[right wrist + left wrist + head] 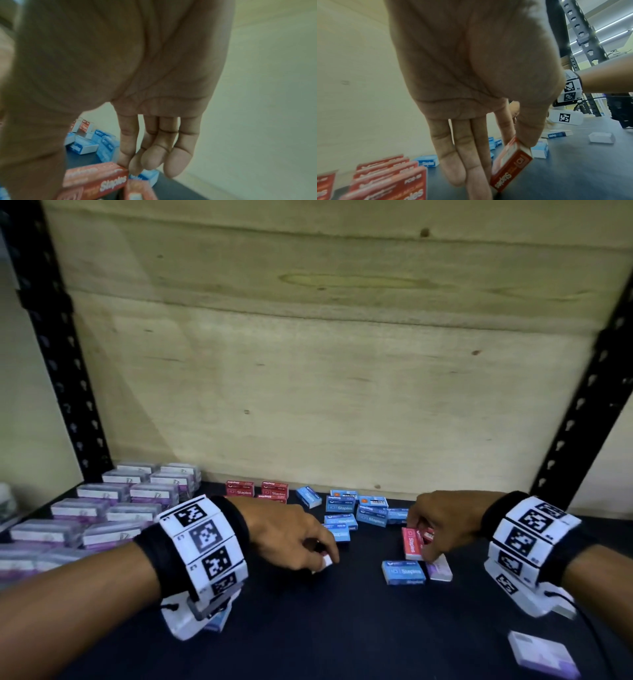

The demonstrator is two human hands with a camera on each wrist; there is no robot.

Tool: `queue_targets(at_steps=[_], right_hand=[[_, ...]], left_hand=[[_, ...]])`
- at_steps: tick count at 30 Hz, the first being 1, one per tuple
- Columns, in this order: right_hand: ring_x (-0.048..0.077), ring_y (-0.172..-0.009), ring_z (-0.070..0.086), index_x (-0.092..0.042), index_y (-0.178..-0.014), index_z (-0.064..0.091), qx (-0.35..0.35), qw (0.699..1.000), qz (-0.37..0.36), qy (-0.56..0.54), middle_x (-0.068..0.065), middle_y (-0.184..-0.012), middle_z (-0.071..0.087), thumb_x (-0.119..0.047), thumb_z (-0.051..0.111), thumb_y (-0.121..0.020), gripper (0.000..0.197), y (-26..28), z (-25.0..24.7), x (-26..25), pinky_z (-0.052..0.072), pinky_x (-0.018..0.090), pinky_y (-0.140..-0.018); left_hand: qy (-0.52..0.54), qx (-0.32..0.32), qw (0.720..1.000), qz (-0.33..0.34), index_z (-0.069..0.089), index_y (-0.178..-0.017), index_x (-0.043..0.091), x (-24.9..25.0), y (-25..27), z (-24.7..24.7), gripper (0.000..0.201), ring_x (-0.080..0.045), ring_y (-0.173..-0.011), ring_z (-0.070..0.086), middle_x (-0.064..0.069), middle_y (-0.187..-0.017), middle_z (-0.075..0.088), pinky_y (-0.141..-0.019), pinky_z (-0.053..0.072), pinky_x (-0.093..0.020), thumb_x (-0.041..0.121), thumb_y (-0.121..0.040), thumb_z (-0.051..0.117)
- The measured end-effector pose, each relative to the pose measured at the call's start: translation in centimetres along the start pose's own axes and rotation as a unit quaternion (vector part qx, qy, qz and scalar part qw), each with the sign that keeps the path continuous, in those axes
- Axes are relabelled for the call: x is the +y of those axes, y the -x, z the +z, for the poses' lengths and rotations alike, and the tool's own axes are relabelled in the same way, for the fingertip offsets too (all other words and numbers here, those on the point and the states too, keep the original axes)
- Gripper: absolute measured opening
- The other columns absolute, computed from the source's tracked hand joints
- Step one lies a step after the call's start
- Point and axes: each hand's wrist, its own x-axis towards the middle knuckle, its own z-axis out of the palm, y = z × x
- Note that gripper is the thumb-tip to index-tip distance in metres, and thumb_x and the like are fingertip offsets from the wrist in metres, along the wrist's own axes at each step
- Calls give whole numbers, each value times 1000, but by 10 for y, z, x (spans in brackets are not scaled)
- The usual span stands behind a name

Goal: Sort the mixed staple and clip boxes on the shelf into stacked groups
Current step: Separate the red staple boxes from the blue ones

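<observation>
My left hand [322,553] hovers low over the dark shelf [342,628] and pinches a red staples box [510,166] between thumb and index finger; the other fingers hang straight. My right hand [426,544] curls over a red staples box [412,542], thumb on one side and index finger at its far end. A second red box [139,189] lies right beside it. Red boxes stand stacked at the back [257,491], and blue staples boxes [356,511] cluster between my hands. Clear and purple clip boxes [102,515] fill the left side in rows.
A loose blue box [404,571] and a purple-white box [440,570] lie just in front of my right hand. Another purple-white box [544,655] sits at the front right. Black rack posts [582,405] flank the plywood back wall [325,354].
</observation>
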Motion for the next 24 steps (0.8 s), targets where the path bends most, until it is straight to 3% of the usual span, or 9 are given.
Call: queue_targets(at_steps=[3, 7, 10, 12, 15, 19, 22, 24], right_hand=[[12, -90, 60, -25, -119, 58, 29, 1000, 1, -12, -11, -99, 61, -52, 74, -73, 56, 5, -10, -3, 52, 28, -79], [5, -80, 62, -29, -120, 58, 36, 998, -34, -42, -18, -85, 63, -42, 77, -73, 52, 10, -19, -27, 55, 28, -79], [-4, -64, 54, -29, -120, 57, 22, 996, -73, -37, -18, -71, 58, -34, 78, -75, 50, 9, -19, -53, 48, 19, -68], [-3, -64, 53, -28, -121, 56, 7, 995, -92, -39, -17, -74, 60, -29, 79, -76, 51, 5, -17, -68, 45, 17, -64], [1, -66, 53, -25, -123, 54, -4, 993, -111, -40, -18, -73, 56, -20, 79, -76, 53, -3, -16, -86, 48, 24, -72], [11, -77, 52, -26, -126, 51, -8, 992, -126, -18, -16, -80, 50, -11, 79, -76, 59, -10, -16, -100, 49, 28, -75], [9, -76, 50, -31, -128, 49, -6, 990, -142, -4, -15, -87, 49, -13, 79, -77, 62, -13, -16, -105, 46, 25, -69], [5, -70, 47, -34, -129, 48, -8, 989, -151, -2, -17, -79, 46, -13, 77, -79, 61, -13, -17, -106, 40, 21, -61]], left_hand=[[27, 0, 1000, -15, 54, -126, 46, -9, 7, 1, 31, -4, -97, 57, 20, -104, 64, -92, 41, -21, 41, -96, 51], [85, -6, 996, -32, 56, -121, 42, -22, 16, 3, 32, 8, -86, 61, 23, -104, 69, -85, 44, -15, 30, -91, 60], [109, -4, 993, -43, 56, -122, 36, -30, 23, 8, 39, 0, -91, 67, 21, -96, 68, -88, 51, -20, 23, -88, 67], [116, -3, 992, -40, 55, -124, 34, -37, 25, 12, 43, -4, -94, 68, 14, -108, 66, -91, 54, -26, 19, -86, 69], [103, 1, 994, -40, 53, -126, 35, -43, 28, 16, 47, -4, -96, 67, 9, -120, 61, -90, 56, -29, 21, -85, 71], [81, 28, 995, -46, 55, -122, 36, -40, 31, 18, 39, -1, -97, 64, 12, -118, 61, -92, 53, -26, 45, -86, 69], [77, 43, 995, -42, 57, -118, 34, -43, 31, 18, 26, -4, -93, 64, 13, -108, 64, -87, 54, -26, 33, -93, 63], [75, 49, 995, -47, 54, -122, 36, -46, 30, 18, 31, 0, -85, 62, 11, -111, 62, -74, 51, -15, 23, -94, 61]])
